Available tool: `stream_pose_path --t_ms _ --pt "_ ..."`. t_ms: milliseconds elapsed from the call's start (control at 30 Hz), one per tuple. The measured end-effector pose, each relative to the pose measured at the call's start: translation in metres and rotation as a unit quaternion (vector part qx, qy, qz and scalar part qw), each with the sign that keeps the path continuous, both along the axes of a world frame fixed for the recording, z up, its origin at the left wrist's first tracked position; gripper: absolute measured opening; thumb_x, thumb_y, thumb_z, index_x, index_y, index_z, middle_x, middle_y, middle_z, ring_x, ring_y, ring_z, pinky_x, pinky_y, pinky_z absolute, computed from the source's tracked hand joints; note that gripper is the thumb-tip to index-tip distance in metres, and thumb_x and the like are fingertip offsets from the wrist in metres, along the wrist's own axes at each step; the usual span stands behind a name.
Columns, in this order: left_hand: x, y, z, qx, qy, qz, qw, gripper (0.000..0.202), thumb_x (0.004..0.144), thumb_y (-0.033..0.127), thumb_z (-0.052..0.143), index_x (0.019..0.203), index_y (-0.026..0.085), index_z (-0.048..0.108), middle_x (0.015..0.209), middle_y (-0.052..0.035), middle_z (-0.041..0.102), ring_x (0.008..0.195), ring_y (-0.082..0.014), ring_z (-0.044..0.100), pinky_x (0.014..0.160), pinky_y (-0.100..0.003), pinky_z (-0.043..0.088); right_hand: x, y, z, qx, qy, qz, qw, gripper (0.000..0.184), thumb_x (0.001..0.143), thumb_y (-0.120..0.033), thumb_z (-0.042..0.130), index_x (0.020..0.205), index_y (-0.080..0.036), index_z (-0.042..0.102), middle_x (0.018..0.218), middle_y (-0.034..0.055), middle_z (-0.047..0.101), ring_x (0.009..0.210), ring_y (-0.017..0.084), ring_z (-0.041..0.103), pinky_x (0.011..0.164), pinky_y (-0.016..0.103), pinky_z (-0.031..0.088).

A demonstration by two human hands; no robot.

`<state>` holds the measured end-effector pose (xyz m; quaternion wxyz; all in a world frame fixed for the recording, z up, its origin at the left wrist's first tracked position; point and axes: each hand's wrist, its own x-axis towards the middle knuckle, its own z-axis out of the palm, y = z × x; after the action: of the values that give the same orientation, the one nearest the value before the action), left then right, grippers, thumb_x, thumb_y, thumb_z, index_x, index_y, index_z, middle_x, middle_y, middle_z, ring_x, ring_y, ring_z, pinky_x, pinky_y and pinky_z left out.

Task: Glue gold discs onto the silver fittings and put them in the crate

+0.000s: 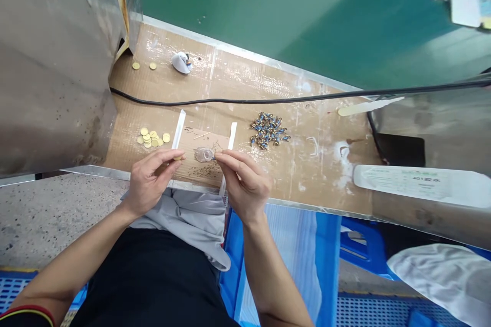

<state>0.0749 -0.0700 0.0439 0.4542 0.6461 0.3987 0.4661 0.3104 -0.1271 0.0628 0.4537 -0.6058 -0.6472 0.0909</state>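
Disc [178,158] and clear piece [204,154], both pinched
Left of the clear piece, the left hand [150,178] fingers the disc's rim, likely light, stiff; right of it, the right hand [248,184] pinches its end, sensible if slick, brittle.

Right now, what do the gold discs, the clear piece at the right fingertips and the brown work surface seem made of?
Gold discs: perhaps metal, from their yellowish sheen, though coated plastic is possible. Clear piece: glass or clear plastic, smooth, see-through with glints. Brown work surface: apparently cardboard, faintly ridged, with glossy patches.
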Motion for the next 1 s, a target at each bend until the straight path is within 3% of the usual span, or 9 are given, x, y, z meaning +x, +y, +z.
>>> stream_pose_path --t_ms 267,800,1000 --pt "-0.0020 0.0002 0.0012 -0.010 0.008 -0.006 1.000 0.028 0.107 0.020 0.082 0.134 0.027 0.086 0.120 -0.0053 0.088 0.107 -0.0189 0.085 0.101 -0.032 0.071 -0.0024 0.0028 -0.0003 0.027 -0.020 -0.037 0.999 0.027 0.108 -0.014 0.074 0.124 -0.031 0.088 0.115 0.0068 0.088 0.104 0.023 0.085 0.092 0.039 0.073" --pt "-0.0024 -0.0006 -0.0010 -0.021 0.019 -0.005 1.000 0.026 0.107 0.026 0.083 0.133 0.027 0.087 0.116 -0.0060 0.088 0.102 -0.0189 0.085 0.098 -0.031 0.071 -0.0016 0.0036 -0.0008 0.028 -0.037 -0.024 0.999 0.033 0.109 -0.011 0.070 0.129 -0.031 0.086 0.116 0.0069 0.087 0.105 0.022 0.084 0.094 0.038 0.070" --pt "-0.0018 0.0018 0.0062 -0.068 0.013 -0.008 0.998 0.026 0.107 0.032 0.083 0.132 0.026 0.088 0.119 -0.0068 0.089 0.104 -0.0209 0.087 0.098 -0.032 0.073 -0.0011 0.0030 -0.0006 0.038 -0.027 -0.048 0.998 0.031 0.108 -0.011 0.074 0.127 -0.032 0.087 0.115 0.0056 0.087 0.105 0.022 0.085 0.093 0.038 0.071"
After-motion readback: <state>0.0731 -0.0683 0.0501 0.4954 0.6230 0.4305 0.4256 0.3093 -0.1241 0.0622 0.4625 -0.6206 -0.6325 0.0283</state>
